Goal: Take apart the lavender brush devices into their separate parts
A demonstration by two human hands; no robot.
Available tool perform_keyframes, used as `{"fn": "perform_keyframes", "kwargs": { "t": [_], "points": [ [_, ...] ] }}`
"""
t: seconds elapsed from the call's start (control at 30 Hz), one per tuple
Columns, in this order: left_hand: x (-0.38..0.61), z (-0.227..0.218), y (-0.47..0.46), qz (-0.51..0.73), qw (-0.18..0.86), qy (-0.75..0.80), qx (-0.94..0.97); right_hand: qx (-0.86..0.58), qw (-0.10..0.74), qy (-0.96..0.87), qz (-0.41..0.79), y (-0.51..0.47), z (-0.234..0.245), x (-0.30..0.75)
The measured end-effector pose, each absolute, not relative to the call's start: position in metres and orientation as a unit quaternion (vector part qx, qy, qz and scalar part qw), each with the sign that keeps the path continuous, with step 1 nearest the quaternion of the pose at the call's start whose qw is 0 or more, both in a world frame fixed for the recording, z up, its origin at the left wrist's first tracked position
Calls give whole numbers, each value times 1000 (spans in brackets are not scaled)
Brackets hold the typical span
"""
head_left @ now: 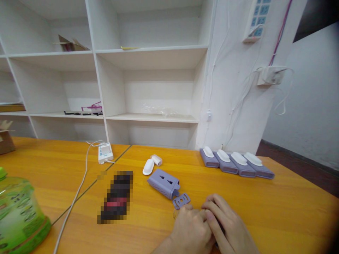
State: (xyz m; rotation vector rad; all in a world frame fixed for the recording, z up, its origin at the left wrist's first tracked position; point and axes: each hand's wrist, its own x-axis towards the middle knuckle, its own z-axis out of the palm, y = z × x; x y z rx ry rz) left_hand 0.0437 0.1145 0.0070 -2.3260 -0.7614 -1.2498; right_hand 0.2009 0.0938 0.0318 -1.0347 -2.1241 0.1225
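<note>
My left hand (192, 225) is curled into a fist low in the view, its knuckles turned up. Against it presses my right hand (228, 223), fingers bent over the left thumb side. A sliver of something dark shows between the two hands, too covered to name. Just beyond my left knuckles lies a flat purple slotted plate (181, 201), with thin wire-like loops beside it. Behind that rests a purple plastic housing (163, 182) with two dark cut-outs on top. A white oval cover (148, 167) and a small white case (156, 160) sit further back.
Several purple boxes with white tops (224, 162) stand in a row at the back right. A green-labelled bottle (21, 215), a white cable (82, 183), a power strip (105, 153) and a blurred dark object (118, 194) occupy the left. White shelves (150, 118) rise behind the table.
</note>
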Motion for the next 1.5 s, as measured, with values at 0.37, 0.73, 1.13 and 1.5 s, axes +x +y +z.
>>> {"fn": "perform_keyframes", "kwargs": {
  "t": [0.37,0.73,1.13,1.5],
  "points": [
    [40,10,115,-461,213,-239,-828,-512,434,-705,228,109,29,199],
    [39,11,113,-467,163,-264,-828,-518,417,-697,267,106,34,198],
    [35,14,110,-482,47,-299,-822,-457,440,-773,-3,97,35,203],
    [48,17,101,-490,41,-308,-814,-344,456,-794,-207,86,45,216]
  ]
}}
